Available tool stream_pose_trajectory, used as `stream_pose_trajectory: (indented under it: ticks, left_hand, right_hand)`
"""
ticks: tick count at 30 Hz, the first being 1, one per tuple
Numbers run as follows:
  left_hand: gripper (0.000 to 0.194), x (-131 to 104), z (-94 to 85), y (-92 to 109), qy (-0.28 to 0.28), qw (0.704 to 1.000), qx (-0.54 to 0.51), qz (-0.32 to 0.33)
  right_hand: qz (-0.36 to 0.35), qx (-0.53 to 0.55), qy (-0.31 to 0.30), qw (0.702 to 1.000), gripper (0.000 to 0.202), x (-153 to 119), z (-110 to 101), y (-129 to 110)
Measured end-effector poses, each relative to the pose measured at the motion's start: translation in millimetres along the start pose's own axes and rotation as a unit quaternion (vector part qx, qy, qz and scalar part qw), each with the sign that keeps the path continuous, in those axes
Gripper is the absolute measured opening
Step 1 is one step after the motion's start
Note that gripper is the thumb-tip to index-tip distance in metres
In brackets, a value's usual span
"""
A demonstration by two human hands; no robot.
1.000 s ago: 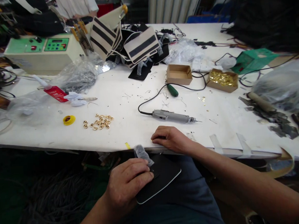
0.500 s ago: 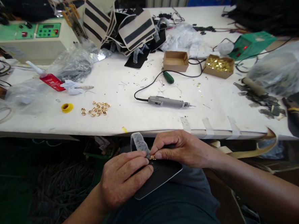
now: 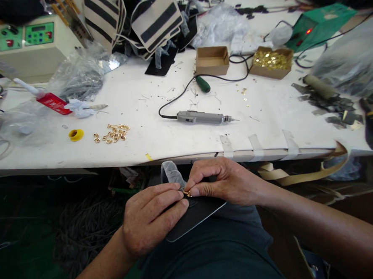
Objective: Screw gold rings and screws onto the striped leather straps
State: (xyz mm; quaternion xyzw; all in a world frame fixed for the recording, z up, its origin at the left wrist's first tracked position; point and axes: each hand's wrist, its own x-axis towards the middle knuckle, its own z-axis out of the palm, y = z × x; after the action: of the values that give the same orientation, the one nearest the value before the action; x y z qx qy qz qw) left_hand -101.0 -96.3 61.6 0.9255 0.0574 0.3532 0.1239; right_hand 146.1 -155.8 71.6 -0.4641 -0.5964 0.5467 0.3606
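On my lap lies a black flat panel (image 3: 195,214) with rounded corners and a pale edge. My left hand (image 3: 153,217) grips its left side, with fingers pressed together over the top and fingertips close to the metal piece. Between the thumb and forefinger of my right hand (image 3: 222,182) is a small gold metal fitting (image 3: 187,193), held against the panel's upper part. A strap wrapped in clear plastic (image 3: 172,174) loops up behind the fingertips. The fingers partly cover the fitting, so its exact shape is hidden.
On the white table (image 3: 161,143) lie loose gold fittings (image 3: 115,133), yellow tape (image 3: 76,135), a grey electric screwdriver (image 3: 200,117) and a green-handled tool (image 3: 203,83). Behind stand a cardboard box (image 3: 211,61), a box of gold pieces (image 3: 272,62) and stacked striped panels (image 3: 157,23).
The gold fitting has turned a little between my right fingers. Both hands stay nearly in place on the panel. The whole view has shifted, so the table's things appear higher.
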Motion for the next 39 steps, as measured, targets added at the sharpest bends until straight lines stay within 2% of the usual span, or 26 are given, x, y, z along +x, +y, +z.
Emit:
stream_pose_trajectory:
  ticks: [5,9,15,20,22,26,30,34,39]
  left_hand:
    - [0.012,-1.0,8.5,2.5,-0.005,1.0,0.001,-0.016]
    - [0.017,-7.9,17.1,4.7,0.001,0.998,-0.018,-0.057]
    - [0.02,-5.7,21.9,6.7,0.019,0.996,-0.038,-0.085]
    - [0.019,1.6,22.2,8.6,0.026,0.991,-0.078,-0.104]
    - [0.023,2.0,22.4,9.3,0.03,0.989,-0.087,-0.115]
    - [0.028,1.1,22.8,10.5,0.031,0.985,-0.108,-0.131]
    - [0.029,0.6,24.0,11.7,0.047,0.981,-0.116,-0.147]
    - [0.031,-1.0,24.9,12.1,0.045,0.977,-0.134,-0.159]
    - [0.032,-4.3,26.5,13.7,0.055,0.976,-0.14,-0.157]
  right_hand:
    - [-0.012,-0.029,-0.021,0.999,0.01,-3.2,-3.3,0.6]
    - [-0.02,-0.05,0.0,0.999,0.009,-4.6,-2.0,2.8]
    - [0.016,-0.026,0.051,0.998,0.005,-4.8,4.2,5.3]
    - [0.003,-0.063,0.032,0.997,0.011,-10.2,-1.1,-2.2]
    - [-0.012,-0.088,0.006,0.996,0.016,-14.4,-7.5,-7.9]
    - [-0.053,-0.153,-0.038,0.986,0.043,-19.7,-13.9,-12.8]
    - [-0.116,-0.228,0.007,0.967,0.023,-18.9,-2.8,-4.0]
    - [-0.175,-0.268,0.057,0.946,0.029,-18.5,8.4,5.1]
    - [-0.186,-0.286,0.044,0.939,0.031,-21.3,11.1,7.1]
